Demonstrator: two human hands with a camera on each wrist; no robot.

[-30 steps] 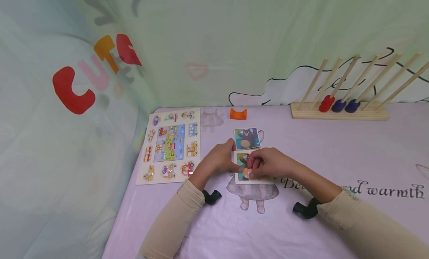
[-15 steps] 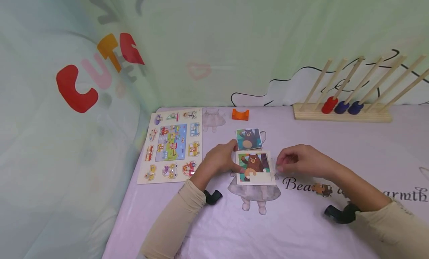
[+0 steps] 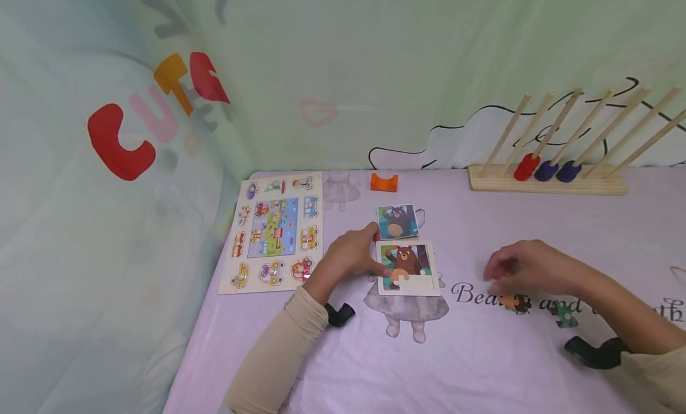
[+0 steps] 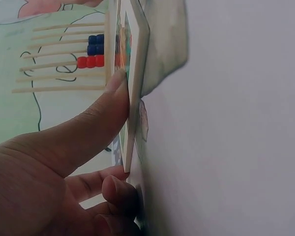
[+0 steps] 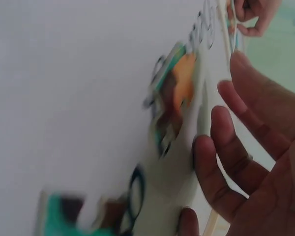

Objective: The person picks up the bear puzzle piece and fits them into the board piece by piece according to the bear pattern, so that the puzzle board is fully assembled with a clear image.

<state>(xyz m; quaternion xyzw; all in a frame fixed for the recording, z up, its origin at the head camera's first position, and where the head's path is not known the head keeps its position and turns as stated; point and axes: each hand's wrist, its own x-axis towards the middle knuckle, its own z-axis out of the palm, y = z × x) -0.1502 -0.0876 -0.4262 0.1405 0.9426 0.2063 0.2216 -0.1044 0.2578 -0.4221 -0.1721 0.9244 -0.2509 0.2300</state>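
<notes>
A bear jigsaw board (image 3: 420, 285) lies on the table in the head view, its lower right showing bare white. My left hand (image 3: 349, 253) holds it by the left side; the left wrist view has the thumb on top of the board (image 4: 137, 73) and the fingers by its edge. Above the board is a matching bear picture card (image 3: 398, 222). My right hand (image 3: 538, 270) hovers with loosely bent fingers and nothing between them, close to a brown-and-orange jigsaw piece (image 3: 517, 304). Farther right lies a green jigsaw piece (image 3: 565, 314), partly blurred in the right wrist view.
A wooden vehicle puzzle (image 3: 227, 277) lies at the left. An orange notched block (image 3: 384, 183) sits near the back wall. At the back right stands a rack of wooden pegs (image 3: 546, 186) with red and blue beads.
My right hand has moved off the board and rightward to the loose pieces, uncovering the bear picture. My left hand has stayed at the board.
</notes>
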